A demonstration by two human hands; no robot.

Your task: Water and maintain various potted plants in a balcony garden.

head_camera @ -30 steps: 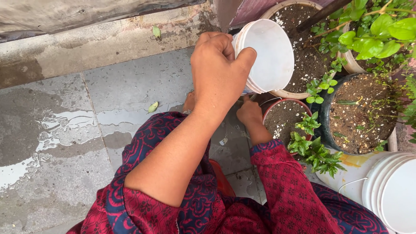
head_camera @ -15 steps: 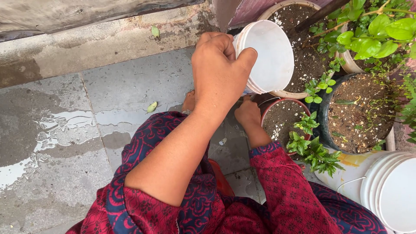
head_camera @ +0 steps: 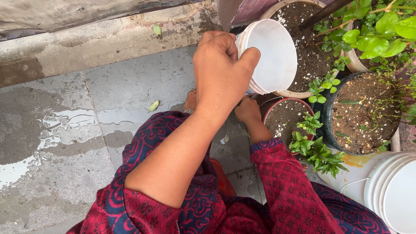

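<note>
My left hand (head_camera: 221, 71) is raised in the middle of the view and grips the rim of a white plastic bucket (head_camera: 271, 54). The bucket is tipped on its side, with its empty inside facing up and right over a large soil-filled pot (head_camera: 310, 56). Below it my right hand (head_camera: 248, 110), in a red patterned sleeve, reaches down with curled fingers to the left rim of a small red pot (head_camera: 271, 108) of soil. The bucket and my left hand hide what its fingers touch.
A dark pot (head_camera: 362, 112) of soil and several small green plants (head_camera: 316, 149) stand at the right. Leafy branches (head_camera: 377, 34) hang over the top right. A second white bucket (head_camera: 390, 190) lies at the lower right. Wet stone paving (head_camera: 65, 130) with puddles spreads left, under a concrete ledge (head_camera: 108, 39).
The tipped bucket and my left hand have drifted slightly to the right. My right hand stays at the red pot's rim.
</note>
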